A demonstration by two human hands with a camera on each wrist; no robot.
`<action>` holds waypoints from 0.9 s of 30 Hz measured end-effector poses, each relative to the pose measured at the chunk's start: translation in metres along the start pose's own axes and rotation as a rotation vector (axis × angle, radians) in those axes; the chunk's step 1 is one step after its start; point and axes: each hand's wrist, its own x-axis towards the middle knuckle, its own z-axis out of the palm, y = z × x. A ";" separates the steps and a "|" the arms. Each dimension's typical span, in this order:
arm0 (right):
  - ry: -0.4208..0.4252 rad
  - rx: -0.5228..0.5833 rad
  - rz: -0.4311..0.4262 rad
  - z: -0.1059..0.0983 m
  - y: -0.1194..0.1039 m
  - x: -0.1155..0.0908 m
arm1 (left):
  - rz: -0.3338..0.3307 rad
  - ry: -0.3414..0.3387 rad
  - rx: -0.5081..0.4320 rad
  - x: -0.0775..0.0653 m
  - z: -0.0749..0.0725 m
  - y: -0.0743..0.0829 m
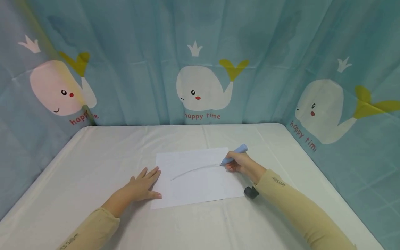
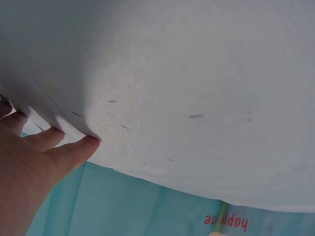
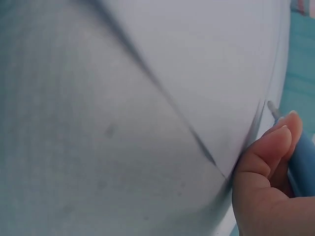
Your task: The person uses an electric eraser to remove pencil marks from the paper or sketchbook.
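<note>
A sheet of white paper (image 1: pixel 190 191) lies on the white-covered table, with one thin, slightly curved grey line (image 1: pixel 195 169) running across it. Near the paper's upper right, my right hand (image 1: pixel 240 162) grips a thick light-blue marker (image 1: pixel 241 148) between thumb and fingers. Its tip meets the right end of the line. In the right wrist view, the thumb and a finger pinch the blue barrel (image 3: pixel 301 164) close to the tip. My left hand (image 1: pixel 140 185) rests flat with spread fingers, its fingertips (image 1: pixel 156 196) over the paper's left edge.
White cloth (image 1: pixel 93 156) covers the table and bears small dark marks (image 2: pixel 196 116). A black rounded object (image 1: pixel 251 192) shows beside the right sleeve at the paper's lower right corner. Blue curtains (image 1: pixel 140 69) with whale prints enclose the back and both sides.
</note>
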 end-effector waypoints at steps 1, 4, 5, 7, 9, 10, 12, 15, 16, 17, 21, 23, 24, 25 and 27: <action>0.006 0.001 0.001 0.000 0.000 0.000 | -0.001 -0.001 0.000 0.000 0.000 0.001; 0.001 -0.015 0.011 0.001 0.000 0.000 | -0.003 -0.006 -0.003 0.000 -0.001 0.002; 0.001 -0.019 0.015 0.002 0.001 0.000 | -0.004 -0.007 -0.002 0.000 -0.001 0.003; 0.009 -0.021 0.019 0.002 0.001 0.001 | -0.005 -0.011 -0.004 0.000 -0.001 0.003; 0.008 -0.024 0.018 0.002 0.000 0.001 | -0.004 -0.013 -0.007 0.000 -0.001 0.002; 0.009 -0.025 0.017 0.001 0.000 0.001 | -0.003 -0.014 -0.007 0.001 -0.001 0.002; 0.020 -0.017 0.016 0.000 -0.001 0.001 | -0.001 -0.014 -0.008 0.001 -0.001 0.001; 0.010 -0.018 0.018 0.000 -0.001 0.001 | -0.003 -0.016 -0.006 -0.001 -0.002 0.002; 0.004 -0.021 0.026 0.001 -0.001 0.002 | -0.004 -0.017 -0.005 -0.002 -0.003 0.002; 0.003 -0.021 0.028 0.001 -0.002 0.002 | -0.004 -0.017 -0.004 -0.003 -0.003 0.003; 0.004 -0.020 0.027 0.002 -0.002 0.004 | 0.001 -0.016 -0.011 -0.004 -0.005 0.003; 0.010 -0.020 0.029 0.001 -0.003 0.004 | 0.006 -0.016 -0.012 -0.003 -0.004 0.002; 0.016 -0.017 0.024 0.000 -0.003 0.005 | 0.008 -0.016 -0.016 -0.003 -0.004 0.002; 0.020 -0.018 0.023 0.000 -0.003 0.004 | 0.009 -0.016 -0.015 -0.003 -0.004 0.002; 0.010 -0.030 0.028 -0.001 -0.003 0.004 | 0.012 -0.018 -0.009 -0.002 -0.003 0.001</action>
